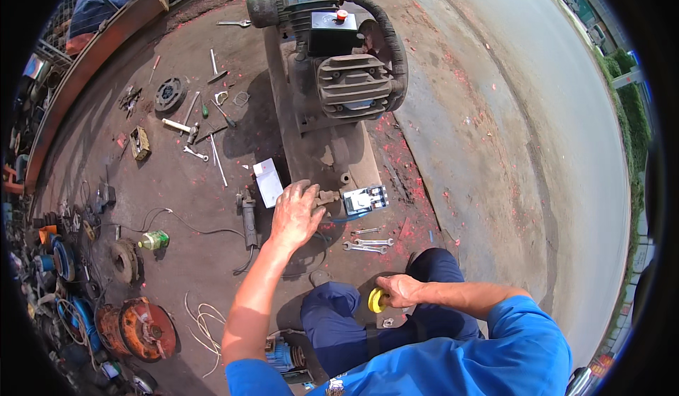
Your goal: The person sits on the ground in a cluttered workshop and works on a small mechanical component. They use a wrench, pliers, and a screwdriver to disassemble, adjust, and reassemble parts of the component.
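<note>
My right hand [399, 290], above my lap between my knees, is closed on a roll of yellow tape [376, 300]. Farther forward, my left hand [297, 213] reaches to the near end of the machine's metal base [348, 154], its fingers stretched out and nothing visible in them. Beside that hand lies a white box [268, 182]. Right of it, a small white and black electrical switch unit [365, 199] rests at the base's near end, with a blue wire below it. The compressor pump [353, 85] and its electric motor [286, 0] sit at the far end.
Several wrenches [368, 245] lie before my knees. An angle grinder [250, 223] with its cord is left of my left hand. A hammer [180, 127], screwdrivers and a round black part [170, 95] are scattered farther left. Near left are a green bottle [153, 240] and a rusty motor [138, 329].
</note>
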The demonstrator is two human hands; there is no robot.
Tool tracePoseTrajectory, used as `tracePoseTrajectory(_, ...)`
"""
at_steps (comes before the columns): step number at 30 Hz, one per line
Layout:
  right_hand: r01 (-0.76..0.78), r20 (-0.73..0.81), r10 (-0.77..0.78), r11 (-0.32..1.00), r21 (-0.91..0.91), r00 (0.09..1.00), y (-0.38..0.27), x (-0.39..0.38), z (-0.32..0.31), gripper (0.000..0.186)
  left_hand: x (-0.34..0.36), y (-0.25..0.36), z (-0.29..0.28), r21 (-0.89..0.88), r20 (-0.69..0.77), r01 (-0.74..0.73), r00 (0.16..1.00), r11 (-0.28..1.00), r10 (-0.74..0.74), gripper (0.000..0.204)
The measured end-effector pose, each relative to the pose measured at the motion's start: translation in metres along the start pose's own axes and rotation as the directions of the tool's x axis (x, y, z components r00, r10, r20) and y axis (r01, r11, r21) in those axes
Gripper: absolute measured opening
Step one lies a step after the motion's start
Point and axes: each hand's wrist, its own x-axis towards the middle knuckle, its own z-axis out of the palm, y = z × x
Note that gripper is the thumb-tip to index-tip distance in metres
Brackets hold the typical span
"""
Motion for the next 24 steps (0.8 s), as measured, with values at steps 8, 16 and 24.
tracePoseTrajectory(8,-0.119,-0.165,0.142,0.983,0.142,0.976,-0.048,-0.105,-0.048,0.043,0.119,0.048,-0.158,-0.062,-0.112,0.006,0.994,0.998,-0.013,0.073)
tracePoseTrajectory(16,-0.100,-0.075,0.118,0.974,0.205,0.990,-0.040,-0.110,-0.120,0.037,0.303,0.061,-0.188,0.202,-0.091,0.011,0.996,0.979,0.008,0.090)
tracePoseTrajectory(24,-0.135,-0.180,0.208,0.927,0.350,0.961,0.029,-0.136,-0.218,0.036,0.355,0.055,-0.246,-0.172,-0.073,0.277,0.953,0.945,-0.293,0.065)
